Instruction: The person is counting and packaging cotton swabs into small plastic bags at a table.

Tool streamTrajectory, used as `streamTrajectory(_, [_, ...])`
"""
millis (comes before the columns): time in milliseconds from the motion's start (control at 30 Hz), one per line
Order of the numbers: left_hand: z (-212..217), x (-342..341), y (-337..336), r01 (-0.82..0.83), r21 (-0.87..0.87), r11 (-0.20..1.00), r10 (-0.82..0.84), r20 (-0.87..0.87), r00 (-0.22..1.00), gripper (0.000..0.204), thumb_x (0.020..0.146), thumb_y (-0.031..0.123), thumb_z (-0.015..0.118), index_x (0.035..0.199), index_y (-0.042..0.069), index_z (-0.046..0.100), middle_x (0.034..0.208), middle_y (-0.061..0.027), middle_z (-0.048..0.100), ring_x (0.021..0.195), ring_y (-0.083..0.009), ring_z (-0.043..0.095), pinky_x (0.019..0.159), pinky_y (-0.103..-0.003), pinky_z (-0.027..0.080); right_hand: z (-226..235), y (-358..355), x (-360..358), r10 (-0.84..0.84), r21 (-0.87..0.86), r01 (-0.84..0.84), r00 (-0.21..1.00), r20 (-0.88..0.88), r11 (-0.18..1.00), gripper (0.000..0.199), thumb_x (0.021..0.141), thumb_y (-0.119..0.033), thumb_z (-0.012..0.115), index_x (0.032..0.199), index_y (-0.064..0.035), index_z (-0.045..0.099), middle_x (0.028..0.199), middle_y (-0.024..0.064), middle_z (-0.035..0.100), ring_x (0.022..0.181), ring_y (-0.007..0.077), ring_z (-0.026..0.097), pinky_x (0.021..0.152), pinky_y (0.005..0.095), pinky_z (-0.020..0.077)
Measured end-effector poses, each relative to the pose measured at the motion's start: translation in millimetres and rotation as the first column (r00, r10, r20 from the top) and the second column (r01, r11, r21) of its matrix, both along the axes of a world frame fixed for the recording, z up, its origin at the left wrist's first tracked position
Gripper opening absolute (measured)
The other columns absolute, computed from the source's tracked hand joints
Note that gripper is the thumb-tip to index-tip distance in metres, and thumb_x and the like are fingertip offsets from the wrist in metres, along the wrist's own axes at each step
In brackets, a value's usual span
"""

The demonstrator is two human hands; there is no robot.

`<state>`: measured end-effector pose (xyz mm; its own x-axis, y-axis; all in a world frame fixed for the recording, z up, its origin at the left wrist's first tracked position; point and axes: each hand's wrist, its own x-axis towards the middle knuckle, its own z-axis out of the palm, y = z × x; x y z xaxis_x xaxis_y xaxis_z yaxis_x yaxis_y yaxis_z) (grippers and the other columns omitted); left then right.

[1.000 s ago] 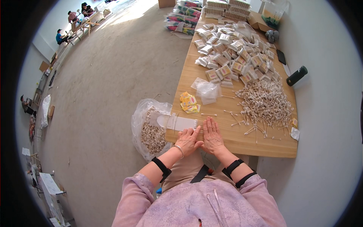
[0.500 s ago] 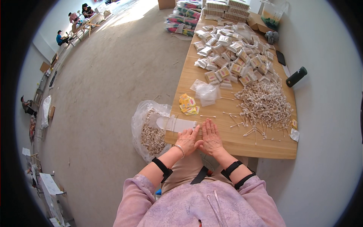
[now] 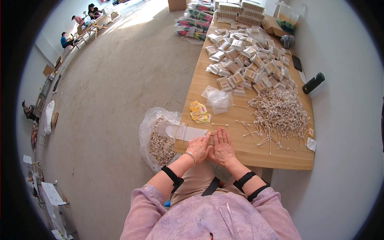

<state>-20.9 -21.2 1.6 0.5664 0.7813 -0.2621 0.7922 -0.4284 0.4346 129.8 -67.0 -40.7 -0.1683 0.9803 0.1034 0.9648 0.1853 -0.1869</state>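
1. The scene is bright and evenly lit by daylight; the strongest light falls on the pale grey concrete floor (image 3: 120, 80) at the top, where a washed-out patch glares.
2. Shadows are soft and short; a faint one lies under the near edge of the long light wooden worktop (image 3: 248, 154).
3. The fisheye lens bends the worktop's straight edges and leaves a black rim around the round view.
4. The centre is sharp; small far things blur.
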Motion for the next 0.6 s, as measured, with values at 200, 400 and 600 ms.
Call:
streamTrajectory(200, [-5, -2, 1, 0.021, -0.020, 1.000, -0.021, -0.015, 1.000, 0.060, 0.089, 0.028, 0.049, 0.142, 0.012, 0.024, 0.120, -0.0121, 0.051, 0.110, -0.0305, 0.049, 0.091, -0.048, 0.035, 2, -2, -2, -0.001, -0.008, 0.001, 0.999, -0.049, 1.000, 0.089, 0.077, -0.046, 0.053, 0.139, 0.0084, 0.020, 0.147, 0.0266, 0.014, 0.139, 0.0353, 0.010, 0.114, 0.0440, 0.0074])
streamTrajectory(400, [-1, 1, 0, -0.034, -0.035, 0.999, 0.034, -0.008, 0.999, 0.060, 0.088, 0.023, 0.052, 0.141, 0.012, 0.026, 0.124, -0.0111, 0.051, 0.111, -0.0301, 0.049, 0.089, -0.048, 0.037, 7, -3, -1, 0.009, -0.049, -0.012, 0.999, -0.049, 0.999, 0.097, 0.074, -0.052, 0.057, 0.139, 0.0084, 0.018, 0.147, 0.0265, 0.013, 0.140, 0.0355, 0.009, 0.113, 0.0444, 0.0079])
streamTrajectory(600, [-2, 3, 7, 0.003, -0.038, 0.999, -0.005, -0.053, 0.999, 0.062, 0.086, 0.020, 0.053, 0.141, 0.010, 0.026, 0.122, -0.0116, 0.051, 0.112, -0.0293, 0.049, 0.092, -0.048, 0.036, 9, 1, 1, 0.015, -0.046, -0.017, 0.999, -0.045, 0.999, 0.099, 0.074, -0.054, 0.058, 0.139, 0.0087, 0.019, 0.147, 0.0268, 0.014, 0.139, 0.0356, 0.010, 0.113, 0.0449, 0.0090])
